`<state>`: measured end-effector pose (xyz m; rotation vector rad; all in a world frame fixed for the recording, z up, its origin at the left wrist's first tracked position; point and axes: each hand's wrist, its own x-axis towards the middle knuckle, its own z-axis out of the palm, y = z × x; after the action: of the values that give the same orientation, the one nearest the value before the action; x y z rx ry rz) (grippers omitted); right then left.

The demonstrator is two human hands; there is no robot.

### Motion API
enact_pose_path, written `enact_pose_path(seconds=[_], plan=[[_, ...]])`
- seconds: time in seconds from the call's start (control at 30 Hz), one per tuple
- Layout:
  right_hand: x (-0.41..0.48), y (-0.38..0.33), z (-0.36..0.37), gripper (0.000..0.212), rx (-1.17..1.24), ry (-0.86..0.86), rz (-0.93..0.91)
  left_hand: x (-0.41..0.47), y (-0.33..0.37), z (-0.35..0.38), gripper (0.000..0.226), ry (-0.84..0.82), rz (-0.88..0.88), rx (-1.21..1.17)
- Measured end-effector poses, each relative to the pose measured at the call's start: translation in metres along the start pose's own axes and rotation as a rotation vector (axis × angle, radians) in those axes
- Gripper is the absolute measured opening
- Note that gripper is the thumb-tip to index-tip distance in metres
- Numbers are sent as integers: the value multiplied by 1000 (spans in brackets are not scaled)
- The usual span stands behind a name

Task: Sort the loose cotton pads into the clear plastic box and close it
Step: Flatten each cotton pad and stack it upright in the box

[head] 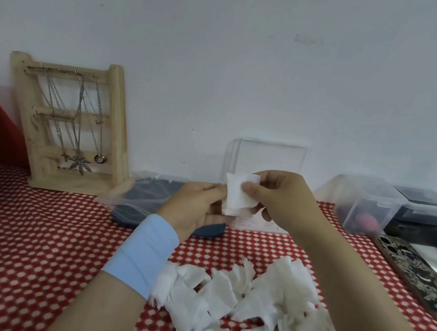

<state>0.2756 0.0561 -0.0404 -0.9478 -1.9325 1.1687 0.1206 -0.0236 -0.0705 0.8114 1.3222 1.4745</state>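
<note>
Both hands meet a little right of the frame's centre, raised above the table. Right hand (276,197) is curled, thumb across the front of a small stack of cotton pads (238,198) and fingers tucked behind it; left hand (195,206), with a pale blue sleeve (143,252) at the wrist, closes on the stack's left and lower edge. So each hand is shut on the same stack, which stands roughly on edge with its flat face toward the camera and its longer side running up and down. Directly behind the stack, slightly above and further into the frame, stands the clear plastic box (266,157), its lid raised against the wall; the lower part of the box is hidden by the hands, so how full it is cannot be told. That is the relation the coming move seems to turn on: the box lies straight ahead of the stack and close, so a short forward reach should serve, and the right hand looks the nearer of the two. Further out, the loose pile of pads (236,305) lies on the red-and-white tablecloth (22,251) at the lower centre, just below the forearms, so much of the sorting is judged still to do. A wooden necklace stand (71,125) leans at the upper left, well apart from the work.
</note>
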Motion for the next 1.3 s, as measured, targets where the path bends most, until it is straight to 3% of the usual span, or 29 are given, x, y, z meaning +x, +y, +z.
enact_pose_path(seconds=[0.23, 0.33, 0.43, 0.53, 0.63, 0.73, 0.87, 1.07, 1.13, 1.23, 1.3], plan=[[7, 9, 5, 8, -192, 111, -44, 2, -1, 8, 40, 4, -29, -78], [6, 11, 5, 23, -184, 130, -39, -1, 1, 9, 53, -41, -8, -48], [4, 9, 0, 53, -155, -44, 60, -2, 2, 6, 46, -56, 20, 91], [3, 11, -10, 43, -57, -243, 72, -1, 4, 0, 43, -87, -16, 104], [6, 16, -17, 32, -74, -259, 26, 0, 5, -2, 35, -102, -28, 78], [7, 15, -20, 40, -89, -311, 24, -3, 3, 1, 28, -71, -2, 37], [13, -7, -29, 34, -199, -433, 25, -3, 11, 6, 36, -70, 102, 352], [36, -33, -52, 15, -316, -461, 58, 19, 46, 16, 60, -38, 177, 455], [50, -30, -57, 14, -319, -379, 89, 32, 50, 19, 58, -23, 194, 581], [69, -15, -53, 13, -328, -185, 141, 53, 43, 19, 48, 41, 197, 955], [74, -3, -46, 15, -374, -210, 183, 60, 32, 17, 35, 8, 173, 1154]])
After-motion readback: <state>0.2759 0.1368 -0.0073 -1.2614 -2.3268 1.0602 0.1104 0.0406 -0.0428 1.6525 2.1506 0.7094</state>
